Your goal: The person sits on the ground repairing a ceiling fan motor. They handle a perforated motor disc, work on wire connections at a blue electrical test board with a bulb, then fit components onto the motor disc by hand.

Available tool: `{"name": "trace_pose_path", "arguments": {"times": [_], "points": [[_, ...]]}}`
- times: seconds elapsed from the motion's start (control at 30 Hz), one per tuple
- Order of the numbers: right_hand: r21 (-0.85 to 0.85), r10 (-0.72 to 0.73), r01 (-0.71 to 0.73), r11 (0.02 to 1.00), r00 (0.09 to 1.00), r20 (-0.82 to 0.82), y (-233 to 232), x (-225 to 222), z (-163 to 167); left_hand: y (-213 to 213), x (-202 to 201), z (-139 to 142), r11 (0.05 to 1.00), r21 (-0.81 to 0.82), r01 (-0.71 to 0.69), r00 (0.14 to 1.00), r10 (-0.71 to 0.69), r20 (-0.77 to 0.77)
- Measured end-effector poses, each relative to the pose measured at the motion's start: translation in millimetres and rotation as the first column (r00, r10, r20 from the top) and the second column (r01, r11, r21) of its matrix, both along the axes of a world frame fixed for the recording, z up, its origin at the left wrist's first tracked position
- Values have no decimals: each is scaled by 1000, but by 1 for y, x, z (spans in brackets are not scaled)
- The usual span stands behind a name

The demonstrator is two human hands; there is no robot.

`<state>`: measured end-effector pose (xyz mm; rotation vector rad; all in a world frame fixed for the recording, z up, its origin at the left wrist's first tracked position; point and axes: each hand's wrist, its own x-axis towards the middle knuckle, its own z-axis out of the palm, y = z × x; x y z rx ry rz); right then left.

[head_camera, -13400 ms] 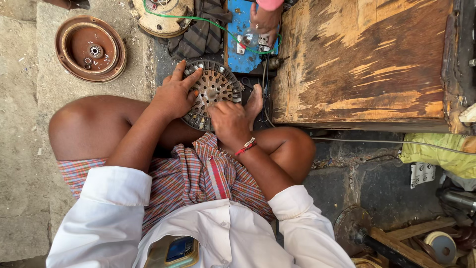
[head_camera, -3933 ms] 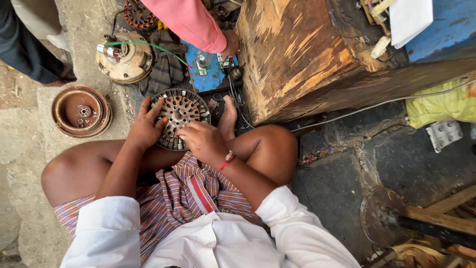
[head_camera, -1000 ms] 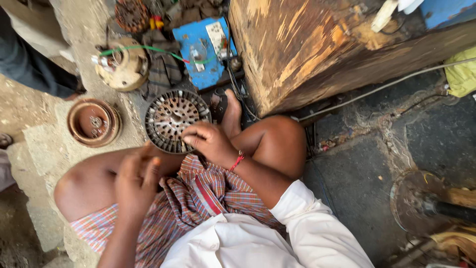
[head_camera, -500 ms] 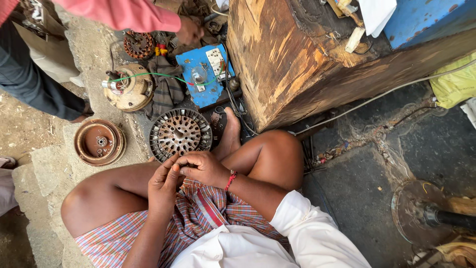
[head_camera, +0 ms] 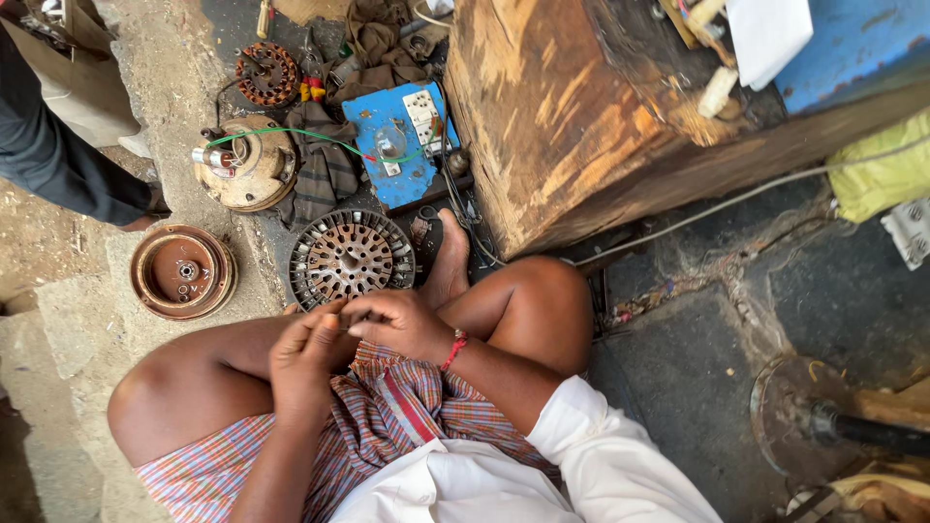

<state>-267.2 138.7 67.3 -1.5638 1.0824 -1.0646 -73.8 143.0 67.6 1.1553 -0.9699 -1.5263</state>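
**Two hands pinch something thin above the round metal core**

Head view: the person sits on the floor with knees bent. The left hand [head_camera: 302, 360] and the right hand [head_camera: 397, 320] meet in front of the lap, fingertips pinched together. They seem to hold something very thin, maybe a wire, but it is too small to tell. Just beyond the hands, touching neither, the round metal core [head_camera: 351, 257] with slots lies flat on the floor, beside the person's bare foot [head_camera: 449, 266]. Farther away are a blue board [head_camera: 407, 145] with a socket, a round motor housing [head_camera: 242, 167] with a green wire, and a brown round cover [head_camera: 182, 271]. A wooden bench [head_camera: 591, 107] stands at the right.

I judge that the thin piece could slip from the fingertips or bend, because the grip is only a small pinch. The foot so near could also push the core.
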Motion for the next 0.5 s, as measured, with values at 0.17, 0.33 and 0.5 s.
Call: {"name": "trace_pose_path", "arguments": {"times": [0.17, 0.33, 0.5], "points": [[-174, -275, 255, 951, 956, -103, -27, -27, 7, -44, 36, 30, 980, 126, -156, 967, 178, -184], [17, -407, 407, 913, 913, 1, -54, -63, 12, -90, 77, 32, 981, 76, -176, 971, 186, -153], [-6, -445, 447, 894, 892, 83, -75, -79, 24, -122, 91, 6, 985, 17, -174, 978, 175, -116]]}}
